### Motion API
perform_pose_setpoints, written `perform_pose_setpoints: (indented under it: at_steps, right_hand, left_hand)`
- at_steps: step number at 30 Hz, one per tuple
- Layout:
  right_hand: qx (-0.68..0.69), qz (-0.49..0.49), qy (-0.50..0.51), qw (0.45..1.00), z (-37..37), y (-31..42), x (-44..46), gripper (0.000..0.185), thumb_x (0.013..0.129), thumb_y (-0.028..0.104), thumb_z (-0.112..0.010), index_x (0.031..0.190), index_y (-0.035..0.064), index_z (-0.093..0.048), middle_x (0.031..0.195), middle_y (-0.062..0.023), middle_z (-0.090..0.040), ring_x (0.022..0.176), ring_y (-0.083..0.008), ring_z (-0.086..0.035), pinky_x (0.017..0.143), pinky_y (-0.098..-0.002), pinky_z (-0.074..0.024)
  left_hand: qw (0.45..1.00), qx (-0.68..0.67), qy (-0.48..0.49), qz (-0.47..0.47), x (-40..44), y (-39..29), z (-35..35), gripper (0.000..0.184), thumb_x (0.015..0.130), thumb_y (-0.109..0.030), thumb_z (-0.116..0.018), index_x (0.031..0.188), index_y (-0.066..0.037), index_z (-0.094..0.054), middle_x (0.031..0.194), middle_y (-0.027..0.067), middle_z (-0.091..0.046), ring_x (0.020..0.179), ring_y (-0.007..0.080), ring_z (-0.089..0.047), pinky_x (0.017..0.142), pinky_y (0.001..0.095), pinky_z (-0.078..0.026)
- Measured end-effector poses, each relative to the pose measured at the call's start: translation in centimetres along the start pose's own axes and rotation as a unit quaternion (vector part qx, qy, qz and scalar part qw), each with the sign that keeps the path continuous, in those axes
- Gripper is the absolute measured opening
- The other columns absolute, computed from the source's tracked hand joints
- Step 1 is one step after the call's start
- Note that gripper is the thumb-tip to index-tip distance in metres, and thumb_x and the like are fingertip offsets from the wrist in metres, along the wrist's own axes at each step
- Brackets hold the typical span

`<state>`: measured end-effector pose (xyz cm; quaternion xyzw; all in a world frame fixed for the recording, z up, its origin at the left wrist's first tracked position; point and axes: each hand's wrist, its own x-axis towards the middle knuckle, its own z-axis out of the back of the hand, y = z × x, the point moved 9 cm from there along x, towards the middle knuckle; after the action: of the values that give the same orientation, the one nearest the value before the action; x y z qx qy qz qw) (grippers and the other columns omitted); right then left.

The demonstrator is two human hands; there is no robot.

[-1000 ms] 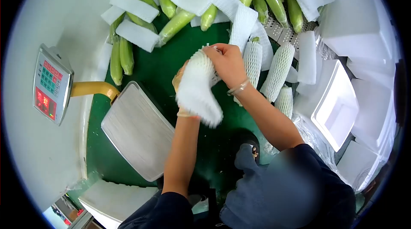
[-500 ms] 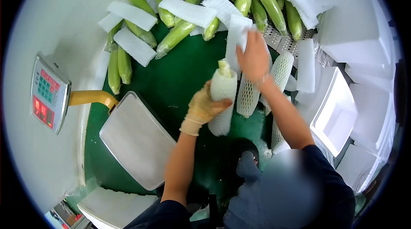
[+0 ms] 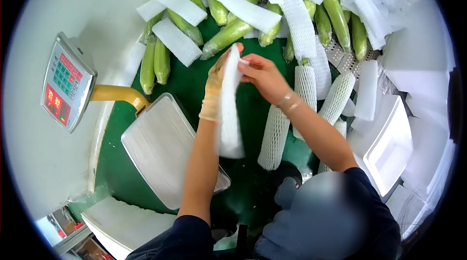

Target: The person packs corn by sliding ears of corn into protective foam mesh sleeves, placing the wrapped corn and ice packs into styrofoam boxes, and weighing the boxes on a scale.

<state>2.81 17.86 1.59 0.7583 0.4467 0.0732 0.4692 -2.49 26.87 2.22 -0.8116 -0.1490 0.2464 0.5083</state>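
My left hand, in a pale yellow glove, is closed round a flat white foam net sleeve that hangs down over the green surface. My bare right hand pinches the upper edge of that sleeve from the right. Just below my right hand lies a green vegetable in a foam net sleeve. More sleeved vegetables lie beside it, including one farther right. Beyond my hands are long green film-wrapped vegetables, like corn in the husk, with loose foam sleeves on them.
A scale platform stands at the left, joined by a yellow arm to a lit display. White foam boxes line the right side. A heap of foam sleeves lies at the back right. White foam sits at lower left.
The sleeved vegetable from my left hand now lies on the green surface at the right. My right hand has come back from the far sleeves, and both hands hold a flat sleeve. The view has shifted.
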Motion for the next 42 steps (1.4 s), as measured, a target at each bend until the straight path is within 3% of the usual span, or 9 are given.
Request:
perform_pose_setpoints:
  at_steps: [4, 6, 8, 12, 20, 21, 30, 35, 42]
  right_hand:
    - [-0.088, 0.15, -0.102, 0.98, 4.0, -1.6, 9.1, 0.012, 0.086, 0.014, -0.06, 0.092, 0.0038, -0.058, 0.087, -0.0027, -0.061, 0.072, -0.0108, -0.057, 0.062, -0.0255, -0.0458]
    - [0.222, 0.261, -0.127, 0.931, 3.0, -0.4, 9.0, 0.015, 0.086, 0.01, -0.056, 0.1, 0.0029, -0.056, 0.091, -0.0065, -0.062, 0.079, -0.0162, -0.061, 0.071, -0.0312, -0.0508]
    - [0.383, 0.069, -0.098, 0.916, 2.6, -2.7, 11.0, 0.021, 0.088, 0.011, -0.055, 0.105, -0.0014, -0.055, 0.101, -0.0109, -0.063, 0.091, -0.0234, -0.062, 0.082, -0.0358, -0.0516]
    - [-0.027, -0.02, -0.275, 0.961, 5.1, -8.1, 10.4, 0.034, 0.086, 0.018, -0.062, 0.111, -0.0028, -0.053, 0.102, -0.011, -0.061, 0.088, -0.0206, -0.061, 0.077, -0.0324, -0.0505]
    - [-0.147, 0.038, -0.146, 0.978, 1.6, 0.8, -7.3, 0.022, 0.083, 0.016, -0.063, 0.095, -0.0028, -0.063, 0.082, -0.0026, -0.065, 0.074, -0.0088, -0.058, 0.07, -0.0237, -0.0472]
    - [-0.149, 0.032, -0.15, 0.977, 0.9, 2.4, -8.5, 0.022, 0.083, 0.016, -0.063, 0.095, -0.0028, -0.063, 0.082, -0.0026, -0.065, 0.074, -0.0088, -0.058, 0.07, -0.0237, -0.0472]
    - [-0.331, 0.021, -0.233, 0.914, 5.7, -0.7, 0.7, 0.029, 0.075, 0.023, -0.064, 0.062, -0.0024, -0.06, 0.056, -0.0093, -0.058, 0.049, -0.0174, -0.049, 0.052, -0.0334, -0.0421]
    - [-0.497, -0.043, -0.183, 0.847, 8.5, -4.9, 0.9, 0.029, 0.076, 0.025, -0.057, 0.068, -0.0033, -0.062, 0.065, -0.0194, -0.062, 0.063, -0.0295, -0.064, 0.062, -0.038, -0.0495]
    - [-0.722, 0.375, -0.112, 0.571, -6.7, 13.3, 6.5, 0.025, 0.077, 0.014, -0.056, 0.097, -0.0001, -0.052, 0.094, -0.0195, -0.058, 0.085, -0.0351, -0.059, 0.069, -0.0441, -0.0496]
  left_hand:
    - [0.977, 0.185, 0.009, -0.103, 4.8, -2.7, 1.7, 0.021, 0.091, -0.015, -0.053, 0.102, 0.002, -0.058, 0.094, 0.008, -0.058, 0.087, 0.0154, -0.054, 0.078, 0.028, -0.045]
    - [0.65, 0.58, -0.046, -0.489, 4.5, -6.0, 0.2, 0.018, 0.09, -0.011, -0.052, 0.102, 0.001, -0.058, 0.09, 0.009, -0.057, 0.085, 0.0159, -0.054, 0.074, 0.0294, -0.046]
    - [0.987, -0.026, -0.088, -0.133, 11.1, -3.5, 4.9, 0.021, 0.088, -0.015, -0.053, 0.102, -0.001, -0.058, 0.091, 0.0135, -0.058, 0.085, 0.0224, -0.057, 0.074, 0.0323, -0.047]
    - [0.644, 0.702, -0.086, -0.291, 9.6, -6.2, 0.9, 0.04, 0.084, -0.037, -0.053, 0.094, 0.001, -0.061, 0.098, 0.022, -0.062, 0.086, 0.0371, -0.06, 0.074, 0.043, -0.048]
    - [0.659, 0.733, 0.166, 0.033, -5.3, -2.9, -5.9, 0.058, 0.085, -0.055, -0.048, 0.102, -0.002, -0.063, 0.096, 0.021, -0.063, 0.098, 0.0355, -0.06, 0.087, 0.0391, -0.047]
    - [0.92, 0.369, 0.091, 0.093, -7.8, 0.2, -3.9, 0.05, 0.087, -0.047, -0.048, 0.116, -0.007, -0.053, 0.105, 0.0154, -0.062, 0.101, 0.0309, -0.058, 0.085, 0.0395, -0.046]
    - [0.543, 0.83, 0.118, 0.038, -3.5, 5.2, 2.3, 0.027, 0.09, -0.019, -0.043, 0.106, -0.009, -0.062, 0.115, 0.009, -0.061, 0.108, 0.0235, -0.055, 0.086, 0.0307, -0.045]
    - [0.957, 0.192, -0.209, 0.051, -0.3, 7.5, 6.4, 0.024, 0.088, -0.016, -0.05, 0.108, -0.004, -0.057, 0.105, 0.0113, -0.06, 0.097, 0.0213, -0.057, 0.085, 0.0285, -0.043]
    - [0.875, 0.481, -0.051, -0.03, -0.3, 7.1, 1.9, 0.082, 0.072, -0.036, -0.071, 0.134, 0.002, -0.032, 0.117, 0.0208, -0.052, 0.104, 0.0321, -0.055, 0.087, 0.033, -0.047]
